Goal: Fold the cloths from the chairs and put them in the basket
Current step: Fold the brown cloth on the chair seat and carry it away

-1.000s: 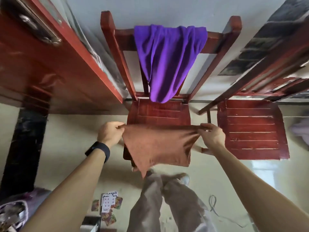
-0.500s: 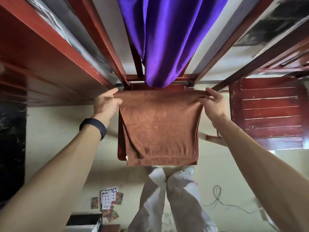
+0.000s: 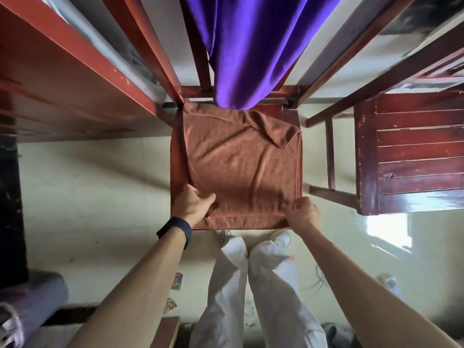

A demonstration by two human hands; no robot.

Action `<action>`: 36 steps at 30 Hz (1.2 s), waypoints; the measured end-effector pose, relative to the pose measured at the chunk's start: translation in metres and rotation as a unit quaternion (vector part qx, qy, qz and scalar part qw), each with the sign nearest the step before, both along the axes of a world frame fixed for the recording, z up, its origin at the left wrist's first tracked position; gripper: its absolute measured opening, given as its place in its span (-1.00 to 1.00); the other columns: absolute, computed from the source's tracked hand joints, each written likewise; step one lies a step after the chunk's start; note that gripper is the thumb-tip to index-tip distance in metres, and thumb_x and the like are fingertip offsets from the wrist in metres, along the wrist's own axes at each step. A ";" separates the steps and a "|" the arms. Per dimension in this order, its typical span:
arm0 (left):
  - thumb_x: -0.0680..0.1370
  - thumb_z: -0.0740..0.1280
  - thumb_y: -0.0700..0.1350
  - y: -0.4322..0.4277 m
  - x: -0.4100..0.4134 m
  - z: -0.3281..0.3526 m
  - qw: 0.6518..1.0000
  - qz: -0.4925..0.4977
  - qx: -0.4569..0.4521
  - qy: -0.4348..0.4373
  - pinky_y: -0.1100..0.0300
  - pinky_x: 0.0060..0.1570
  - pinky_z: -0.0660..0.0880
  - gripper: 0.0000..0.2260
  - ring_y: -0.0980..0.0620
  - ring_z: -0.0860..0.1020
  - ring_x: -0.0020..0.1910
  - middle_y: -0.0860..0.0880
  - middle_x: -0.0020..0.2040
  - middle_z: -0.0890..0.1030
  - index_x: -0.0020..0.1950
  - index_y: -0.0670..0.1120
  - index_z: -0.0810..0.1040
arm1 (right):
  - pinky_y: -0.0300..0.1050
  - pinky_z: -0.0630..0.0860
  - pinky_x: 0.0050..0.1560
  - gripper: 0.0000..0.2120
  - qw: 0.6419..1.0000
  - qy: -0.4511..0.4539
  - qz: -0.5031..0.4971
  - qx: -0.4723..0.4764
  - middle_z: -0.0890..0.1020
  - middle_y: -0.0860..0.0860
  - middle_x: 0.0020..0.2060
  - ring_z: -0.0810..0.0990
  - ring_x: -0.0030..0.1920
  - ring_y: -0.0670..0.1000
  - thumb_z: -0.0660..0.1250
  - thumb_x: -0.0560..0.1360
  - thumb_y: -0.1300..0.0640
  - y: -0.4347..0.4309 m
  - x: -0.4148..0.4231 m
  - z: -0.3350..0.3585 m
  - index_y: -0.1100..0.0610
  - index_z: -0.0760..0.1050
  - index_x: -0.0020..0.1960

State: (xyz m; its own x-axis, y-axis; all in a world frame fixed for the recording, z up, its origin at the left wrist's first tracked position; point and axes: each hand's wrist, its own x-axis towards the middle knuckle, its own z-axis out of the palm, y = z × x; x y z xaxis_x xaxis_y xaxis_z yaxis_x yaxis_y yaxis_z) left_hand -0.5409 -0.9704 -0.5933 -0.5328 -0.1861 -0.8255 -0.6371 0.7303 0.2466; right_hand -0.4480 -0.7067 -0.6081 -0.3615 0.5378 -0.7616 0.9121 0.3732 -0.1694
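Along the chair seat's (image 3: 175, 156) front edge, both hands (image 3: 192, 205) (image 3: 302, 213) pinch the brown cloth (image 3: 238, 167).

Brown cloth (image 3: 241, 167) — flat, rumpled — chair seat (image 3: 177, 167)

A red chair seat (image 3: 175, 169) carries the rumpled brown cloth (image 3: 241, 167).

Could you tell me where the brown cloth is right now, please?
In the head view, the brown cloth lies spread on the middle chair's seat, below the hanging purple cloth, with both hands at its near edge.
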 end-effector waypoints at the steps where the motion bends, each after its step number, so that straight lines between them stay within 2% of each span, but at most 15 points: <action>1: 0.45 0.42 0.24 0.004 0.006 -0.007 1.000 -0.010 -0.020 -0.010 0.08 0.07 0.49 -0.45 -0.17 0.58 0.16 -0.11 0.17 0.60 0.22 -0.12 0.44 | 0.03 0.45 0.17 -0.55 1.000 -0.017 -0.009 0.013 0.57 0.17 0.15 0.55 0.17 0.23 0.34 0.53 -0.10 -0.002 0.008 -0.006 0.17 0.46 0.28; 4: 0.45 0.33 0.34 0.013 0.019 -0.021 0.995 -0.024 -0.090 -0.029 -0.08 0.17 0.50 -0.33 -0.24 0.55 0.22 -0.19 0.26 0.55 0.30 -0.17 0.38 | 0.06 0.42 0.16 -0.60 0.999 -0.013 -0.029 0.038 0.51 0.20 0.15 0.51 0.16 0.26 0.33 0.54 -0.06 -0.006 0.024 -0.020 0.21 0.42 0.21; 7: 0.49 0.31 0.30 0.018 0.021 -0.029 0.988 -0.036 -0.150 -0.005 -0.08 0.12 0.51 -0.35 -0.27 0.55 0.21 -0.22 0.26 0.55 0.32 -0.19 0.37 | 0.04 0.40 0.16 -0.70 0.998 0.002 -0.039 0.057 0.51 0.20 0.14 0.51 0.16 0.25 0.33 0.54 0.00 -0.004 0.026 -0.029 0.18 0.41 0.15; 10: 0.53 0.32 0.12 0.014 0.021 -0.030 0.985 -0.062 -0.162 0.005 -0.03 0.03 0.51 -0.55 -0.28 0.58 0.15 -0.22 0.19 0.60 0.26 -0.17 0.45 | -0.03 0.37 0.23 -0.72 0.998 -0.003 -0.029 0.056 0.55 0.20 0.15 0.49 0.22 0.21 0.33 0.55 0.01 -0.001 0.024 -0.033 0.18 0.52 0.16; 12: 0.51 0.32 0.04 0.003 0.024 -0.027 0.985 -0.066 -0.159 0.016 0.03 -0.05 0.48 -0.71 -0.28 0.60 0.08 -0.19 0.09 0.63 0.11 -0.13 0.52 | -0.03 0.39 0.21 -0.71 0.998 0.000 -0.036 0.054 0.59 0.20 0.12 0.51 0.22 0.22 0.33 0.54 0.00 0.001 0.023 -0.030 0.18 0.55 0.14; 15: 0.51 0.31 0.01 -0.017 0.030 -0.021 0.994 0.016 -0.102 0.047 0.07 -0.09 0.57 -0.83 -0.19 0.66 -0.10 -0.12 -0.06 0.68 -0.05 -0.08 0.55 | -0.06 0.45 0.07 -0.81 0.995 0.018 -0.099 0.027 0.63 0.11 -0.03 0.59 0.10 0.22 0.35 0.49 -0.02 0.003 0.025 -0.018 0.08 0.49 0.01; 17: 0.54 0.32 -0.06 -0.029 0.038 -0.018 0.990 0.117 -0.035 0.067 0.06 -0.09 0.63 -0.90 -0.03 0.70 -0.29 -0.04 -0.04 0.70 -0.01 -0.05 0.56 | 0.06 0.54 0.14 -0.82 0.989 0.045 -0.141 -0.004 0.66 0.11 -0.04 0.62 0.06 0.21 0.38 0.47 -0.01 0.005 0.030 -0.010 0.05 0.47 -0.01; 19: 0.56 0.33 -0.09 -0.040 0.048 -0.013 0.981 0.178 -0.006 0.078 0.05 -0.07 0.64 -0.95 0.10 0.68 -0.39 0.03 -0.02 0.68 0.01 0.02 0.54 | 0.20 0.56 0.18 -0.79 0.983 0.067 -0.169 -0.023 0.69 0.12 -0.03 0.66 0.04 0.20 0.42 0.46 0.01 0.008 0.037 -0.003 0.06 0.47 0.02; 24: 0.55 0.37 -0.10 -0.053 0.072 -0.016 0.978 0.203 -0.009 0.048 0.03 -0.02 0.63 -0.88 0.01 0.70 -0.30 -0.01 0.01 0.68 -0.14 0.08 0.49 | 0.24 0.55 0.21 -0.75 0.987 0.026 -0.154 -0.036 0.71 0.17 -0.01 0.67 0.07 0.25 0.44 0.50 0.05 0.010 0.058 -0.004 0.14 0.57 0.12; 26: 0.55 0.37 -0.09 -0.050 0.077 -0.022 0.983 0.177 -0.023 0.036 0.00 0.06 0.60 -0.94 -0.08 0.70 -0.15 -0.03 0.01 0.68 -0.08 0.04 0.52 | 0.14 0.55 0.20 -0.73 0.992 -0.003 -0.127 -0.026 0.72 0.15 -0.01 0.66 0.07 0.23 0.43 0.51 0.02 0.004 0.066 -0.009 0.16 0.59 0.12; 27: 0.55 0.36 -0.08 -0.049 0.079 -0.025 0.987 0.151 -0.039 0.037 0.06 0.06 0.58 -0.97 -0.11 0.68 -0.07 -0.05 0.02 0.68 -0.03 0.01 0.55 | 0.10 0.55 0.19 -0.73 0.992 -0.007 -0.126 -0.018 0.72 0.13 0.00 0.66 0.07 0.21 0.43 0.51 0.00 0.003 0.069 -0.012 0.16 0.60 0.11; 28: 0.55 0.35 -0.08 -0.047 0.079 -0.029 0.989 0.124 -0.063 0.041 0.13 0.01 0.53 -0.92 -0.14 0.66 -0.02 -0.07 0.03 0.68 0.02 -0.02 0.58 | 0.09 0.55 0.20 -0.72 0.991 -0.005 -0.134 -0.013 0.72 0.11 0.01 0.66 0.08 0.20 0.42 0.51 -0.01 0.001 0.070 -0.015 0.15 0.60 0.11; 31: 0.53 0.35 -0.08 -0.042 0.079 -0.037 0.988 0.098 -0.107 0.059 0.17 -0.13 0.39 -0.85 -0.19 0.61 0.00 -0.14 0.05 0.65 0.08 -0.06 0.59 | 0.18 0.55 0.22 -0.75 0.982 0.022 -0.188 -0.027 0.71 0.15 0.01 0.67 0.09 0.21 0.41 0.50 -0.04 -0.001 0.070 -0.024 0.11 0.55 0.06; 34: 0.49 0.39 -0.08 -0.038 0.082 -0.039 0.986 0.117 -0.104 0.062 0.15 -0.10 0.41 -0.77 -0.21 0.60 0.02 -0.12 0.01 0.65 0.10 -0.08 0.48 | 0.22 0.57 0.19 -0.80 0.972 0.038 -0.232 -0.017 0.70 0.14 0.00 0.67 0.08 0.23 0.40 0.47 -0.03 -0.003 0.069 -0.030 0.04 0.45 -0.03; 36: 0.48 0.42 -0.06 -0.037 0.085 -0.041 0.986 0.117 -0.098 0.062 0.13 -0.05 0.44 -0.74 -0.18 0.60 0.04 -0.11 0.00 0.67 0.10 -0.10 0.47 | 0.23 0.57 0.18 -0.77 0.973 0.026 -0.231 -0.002 0.70 0.14 -0.02 0.67 0.07 0.26 0.38 0.46 -0.02 -0.002 0.070 -0.031 0.04 0.41 0.02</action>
State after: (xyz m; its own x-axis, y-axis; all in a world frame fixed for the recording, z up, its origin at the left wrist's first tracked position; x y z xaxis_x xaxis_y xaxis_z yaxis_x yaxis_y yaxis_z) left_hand -0.4554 -1.0078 -0.6346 -0.5511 -0.4653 -0.6927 -0.7677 0.6080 0.2023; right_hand -0.3780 -0.7092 -0.6395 -0.1195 0.6495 -0.7509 0.9725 -0.0759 -0.2203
